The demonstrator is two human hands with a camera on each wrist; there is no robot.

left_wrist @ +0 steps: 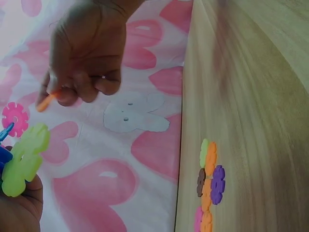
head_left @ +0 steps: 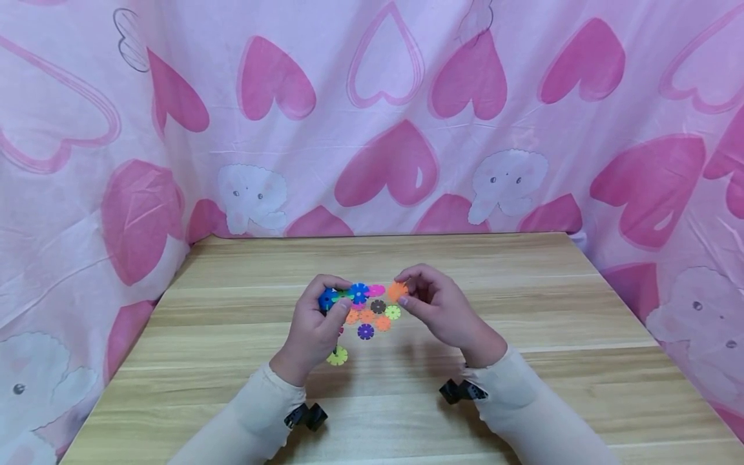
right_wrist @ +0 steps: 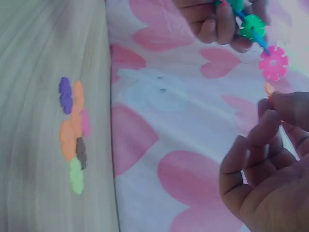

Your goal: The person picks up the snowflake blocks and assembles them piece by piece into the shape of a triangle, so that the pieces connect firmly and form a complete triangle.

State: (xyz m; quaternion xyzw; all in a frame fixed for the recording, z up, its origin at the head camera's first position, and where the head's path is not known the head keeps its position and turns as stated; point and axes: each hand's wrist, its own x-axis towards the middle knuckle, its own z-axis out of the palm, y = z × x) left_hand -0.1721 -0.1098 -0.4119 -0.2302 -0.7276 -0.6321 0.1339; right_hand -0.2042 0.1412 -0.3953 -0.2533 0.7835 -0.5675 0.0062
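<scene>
Holding a joined cluster of snowflake discs (head_left: 354, 294) above the wooden table (head_left: 523, 310), the left hand (head_left: 316, 326) grips its blue end; blue, green and pink pieces show, the rest hidden by fingers. The right hand (head_left: 438, 310) pinches one orange disc (head_left: 398, 291) just beside the cluster. About six loose discs (head_left: 372, 318) lie below, overlapping, plus one yellow disc (head_left: 337, 356) half covered by the left wrist.

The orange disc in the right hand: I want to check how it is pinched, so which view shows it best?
The head view: the orange disc faces the camera, pinched by the right hand. The left wrist view shows it edge-on; the right wrist view shows a sliver behind the fingertips.
</scene>
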